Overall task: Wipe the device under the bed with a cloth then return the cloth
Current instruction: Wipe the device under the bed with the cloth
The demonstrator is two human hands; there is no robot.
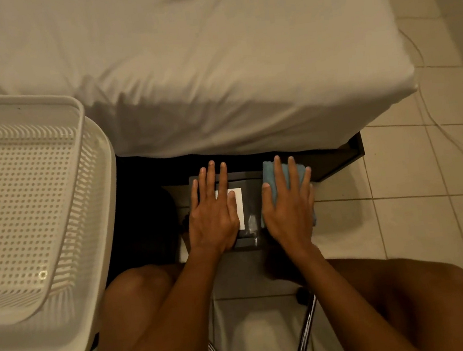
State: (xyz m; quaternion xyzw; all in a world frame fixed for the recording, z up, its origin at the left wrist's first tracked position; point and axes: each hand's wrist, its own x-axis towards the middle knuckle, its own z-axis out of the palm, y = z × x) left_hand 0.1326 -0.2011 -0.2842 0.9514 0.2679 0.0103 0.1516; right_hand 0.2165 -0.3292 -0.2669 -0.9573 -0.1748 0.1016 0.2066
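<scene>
A dark grey box-like device (pixel 253 202) with a white label lies on the floor, half out from under the bed (pixel 211 75). My left hand (pixel 214 210) lies flat on its top with straight fingers, covering part of the label. Along the device's right side a folded blue cloth (pixel 268 170) sits under my right hand (pixel 288 200), which presses on it with fingers stretched out. Only the cloth's far end and right edge show around that hand.
A white perforated basket (pixel 27 202) stands on a white stand at the left, close to my left knee. The bed's dark frame (pixel 347 151) juts out at the right. Pale floor tiles (pixel 415 174) and a thin cable (pixel 433 107) lie to the right. Chrome chair legs (pixel 305 333) are below.
</scene>
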